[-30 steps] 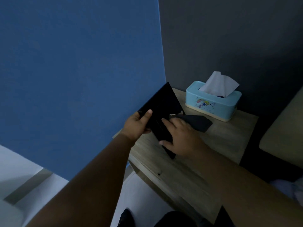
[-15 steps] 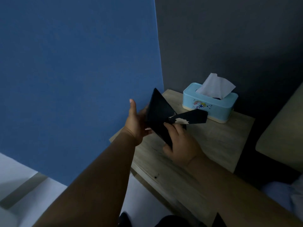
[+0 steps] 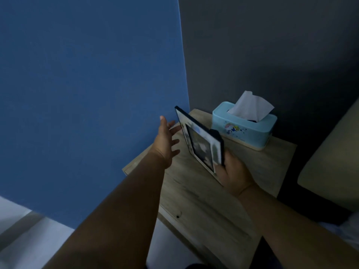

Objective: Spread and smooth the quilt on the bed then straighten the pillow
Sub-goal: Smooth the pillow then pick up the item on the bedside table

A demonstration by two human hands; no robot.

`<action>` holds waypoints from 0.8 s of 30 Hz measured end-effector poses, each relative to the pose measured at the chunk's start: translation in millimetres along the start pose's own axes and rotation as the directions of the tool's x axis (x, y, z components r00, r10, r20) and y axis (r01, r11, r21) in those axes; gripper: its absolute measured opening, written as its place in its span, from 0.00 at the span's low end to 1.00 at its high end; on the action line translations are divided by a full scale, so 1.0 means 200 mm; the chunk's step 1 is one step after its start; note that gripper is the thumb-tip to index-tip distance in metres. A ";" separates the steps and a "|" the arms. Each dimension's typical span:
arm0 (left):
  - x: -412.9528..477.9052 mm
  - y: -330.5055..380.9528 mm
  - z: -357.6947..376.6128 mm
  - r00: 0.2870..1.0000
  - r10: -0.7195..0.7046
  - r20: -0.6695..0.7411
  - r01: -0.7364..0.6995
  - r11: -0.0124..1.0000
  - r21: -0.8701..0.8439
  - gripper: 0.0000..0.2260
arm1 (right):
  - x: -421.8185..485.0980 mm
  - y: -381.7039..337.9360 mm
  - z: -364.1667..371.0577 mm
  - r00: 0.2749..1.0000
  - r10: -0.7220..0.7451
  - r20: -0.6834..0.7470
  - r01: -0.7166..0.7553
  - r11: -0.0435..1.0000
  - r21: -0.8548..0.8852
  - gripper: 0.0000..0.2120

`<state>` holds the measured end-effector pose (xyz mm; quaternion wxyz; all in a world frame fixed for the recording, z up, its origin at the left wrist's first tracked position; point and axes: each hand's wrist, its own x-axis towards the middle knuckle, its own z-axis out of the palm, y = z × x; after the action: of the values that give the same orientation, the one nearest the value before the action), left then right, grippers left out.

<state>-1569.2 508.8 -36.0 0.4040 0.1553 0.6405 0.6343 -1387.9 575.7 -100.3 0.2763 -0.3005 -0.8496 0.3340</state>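
While R hand (image 3: 232, 176) grips pic frame (image 3: 201, 145), pillow (image 3: 333, 160) well apart to right.

We see a plain blue wall panel (image 3: 87, 94) and a dark grey wall (image 3: 272, 45). The bench (image 3: 204, 200) is pale wood with streaky grain. The tissue box (image 3: 242, 133) is light turquoise with a small multicoloured cartoon print and a cream base, its tissue (image 3: 250, 105) white. The picture frame (image 3: 202, 144) is black with a white mat, and the padded panel (image 3: 330, 162) is beige.

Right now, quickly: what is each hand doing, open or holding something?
Left hand: open, fingers spread, beside the picture frame.
Right hand: holds the picture frame by its lower corner.
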 end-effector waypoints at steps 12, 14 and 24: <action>0.01 -0.02 0.05 0.998 -0.025 0.066 0.009 0.975 0.223 0.34 | 0.05 0.03 -0.04 0.947 0.314 -0.075 -0.207 0.769 0.605 0.17; 0.00 -0.02 0.05 0.994 -0.056 0.097 0.033 0.975 0.219 0.34 | 0.05 0.04 -0.02 0.945 0.320 -0.071 -0.209 0.756 0.621 0.18; -0.02 -0.04 0.06 0.994 -0.039 0.104 0.012 0.971 0.241 0.28 | 0.07 0.06 0.01 0.927 0.374 -0.045 -0.249 0.699 0.670 0.15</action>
<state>-1556.0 512.9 -40.0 0.4244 0.2287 0.6916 0.5378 -1395.3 591.8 -106.3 0.3771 -0.3532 -0.5873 0.6230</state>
